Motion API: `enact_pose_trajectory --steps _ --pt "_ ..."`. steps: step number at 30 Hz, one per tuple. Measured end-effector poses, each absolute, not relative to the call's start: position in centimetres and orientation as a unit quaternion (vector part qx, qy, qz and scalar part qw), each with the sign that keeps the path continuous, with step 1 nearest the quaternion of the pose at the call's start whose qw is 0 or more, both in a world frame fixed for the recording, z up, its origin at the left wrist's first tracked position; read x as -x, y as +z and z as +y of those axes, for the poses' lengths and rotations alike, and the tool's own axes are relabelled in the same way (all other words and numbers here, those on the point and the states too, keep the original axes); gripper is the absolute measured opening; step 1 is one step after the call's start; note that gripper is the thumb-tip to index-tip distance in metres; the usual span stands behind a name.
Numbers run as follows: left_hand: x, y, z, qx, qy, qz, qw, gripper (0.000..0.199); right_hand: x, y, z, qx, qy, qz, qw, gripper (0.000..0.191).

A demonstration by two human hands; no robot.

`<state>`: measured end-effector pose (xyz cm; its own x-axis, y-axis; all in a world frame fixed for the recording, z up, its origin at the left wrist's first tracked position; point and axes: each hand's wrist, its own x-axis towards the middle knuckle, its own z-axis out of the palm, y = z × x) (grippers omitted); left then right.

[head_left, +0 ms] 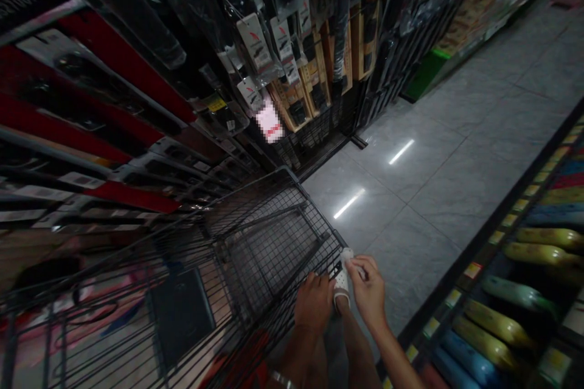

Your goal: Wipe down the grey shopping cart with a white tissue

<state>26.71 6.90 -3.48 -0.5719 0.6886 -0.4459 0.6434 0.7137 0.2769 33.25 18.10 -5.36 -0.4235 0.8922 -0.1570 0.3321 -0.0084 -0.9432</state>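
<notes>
A black wire shopping cart [269, 243] stretches from the lower left to the middle of the view. My left hand [314, 301] is closed, its fingers curled over the cart's near edge; the fingertips are hidden. Just to its right, my right hand [368, 289] pinches a small whitish piece [347, 254] between thumb and fingers, close to the cart's corner. What that piece is cannot be made out. Between and below the hands shows a white shoe [340, 282] with holes.
Packaged goods on hooks [255, 42] line a rack at left and top. A dark flat item [182, 316] lies in the cart among pink things. Shelves with coloured bottles [542, 253] run along the right. Grey tiled floor [424, 182] lies between, with a green-edged display [426, 76] farther off.
</notes>
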Motion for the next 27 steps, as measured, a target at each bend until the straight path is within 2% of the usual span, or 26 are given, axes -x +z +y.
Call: enact_pose_trajectory --steps 7,16,27 --pt "-26.7 -3.6 7.0 -0.366 0.041 0.885 0.285 0.030 -29.8 -7.1 20.1 0.481 0.500 -0.664 0.279 0.025" --pt "-26.8 -4.1 6.4 -0.354 0.056 0.882 0.306 0.027 -31.4 -5.8 19.9 0.396 0.504 -0.727 0.245 0.022" --pt "-27.2 -4.3 6.2 -0.333 0.059 0.881 0.330 0.029 -22.9 -6.5 22.3 0.274 0.506 -0.789 0.217 0.016"
